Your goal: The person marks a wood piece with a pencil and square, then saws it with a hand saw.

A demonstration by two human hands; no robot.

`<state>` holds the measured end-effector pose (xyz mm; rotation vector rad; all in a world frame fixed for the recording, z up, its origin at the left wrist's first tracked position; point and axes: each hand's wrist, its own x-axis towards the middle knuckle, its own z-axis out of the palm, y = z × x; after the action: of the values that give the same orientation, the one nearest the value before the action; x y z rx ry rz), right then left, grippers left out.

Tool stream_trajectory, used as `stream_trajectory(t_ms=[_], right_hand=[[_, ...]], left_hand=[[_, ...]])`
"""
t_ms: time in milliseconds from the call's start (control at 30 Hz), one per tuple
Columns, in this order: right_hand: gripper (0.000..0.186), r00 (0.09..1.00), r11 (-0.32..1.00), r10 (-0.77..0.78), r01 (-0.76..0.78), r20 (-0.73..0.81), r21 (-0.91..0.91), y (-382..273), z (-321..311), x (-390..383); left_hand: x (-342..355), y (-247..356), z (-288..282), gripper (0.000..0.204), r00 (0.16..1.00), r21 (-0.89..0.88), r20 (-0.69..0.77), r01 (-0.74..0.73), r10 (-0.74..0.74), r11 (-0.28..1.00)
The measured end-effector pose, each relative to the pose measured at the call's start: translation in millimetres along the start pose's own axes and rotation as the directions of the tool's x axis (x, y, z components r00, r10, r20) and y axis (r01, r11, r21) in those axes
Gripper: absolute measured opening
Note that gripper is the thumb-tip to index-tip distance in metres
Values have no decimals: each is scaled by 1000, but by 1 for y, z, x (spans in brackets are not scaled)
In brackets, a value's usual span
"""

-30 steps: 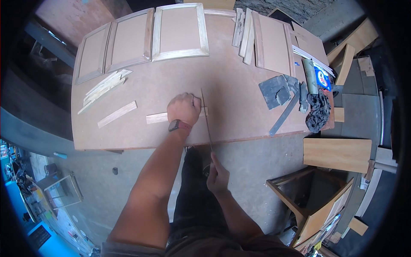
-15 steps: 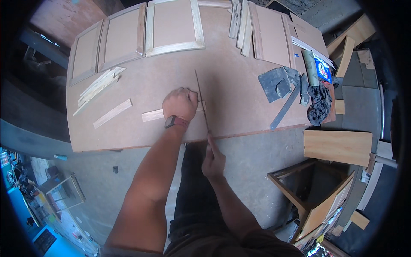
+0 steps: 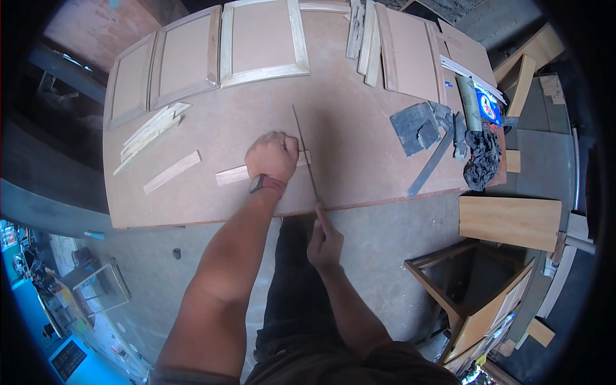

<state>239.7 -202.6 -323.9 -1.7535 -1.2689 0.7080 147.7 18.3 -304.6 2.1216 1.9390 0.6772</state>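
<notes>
My left hand (image 3: pixel 272 156) is closed over a short light wooden strip (image 3: pixel 231 175) and presses it against the brown tabletop. A watch with a red band sits on that wrist. Just right of the fist, a thin saw blade (image 3: pixel 303 141), seen almost edge-on, crosses the strip near its right end. My right hand (image 3: pixel 326 244) grips the saw at its near end, beyond the table's front edge, index finger stretched along it. The saw's handle is mostly hidden by the fingers. Another loose strip (image 3: pixel 172 172) lies to the left.
Framed panels (image 3: pixel 264 38) line the table's far side. Thin offcuts (image 3: pixel 151 135) lie at the left. On the right are dark sandpaper sheets (image 3: pixel 414 128), a flat grey bar (image 3: pixel 431 162) and a black cloth (image 3: pixel 482 160). A wooden frame (image 3: pixel 443 292) stands on the floor.
My right hand has drawn slightly back and to the right with the saw. My left hand keeps its place on the strip. The whole view has shifted a little.
</notes>
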Motion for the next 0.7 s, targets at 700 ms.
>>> stream_trajectory(t_ms=[700], right_hand=[[38,982,986,-139,149,-124,76,7,-23,-69]], left_hand=[[3,0,3,25,1000,22,2,-7,7,1000]])
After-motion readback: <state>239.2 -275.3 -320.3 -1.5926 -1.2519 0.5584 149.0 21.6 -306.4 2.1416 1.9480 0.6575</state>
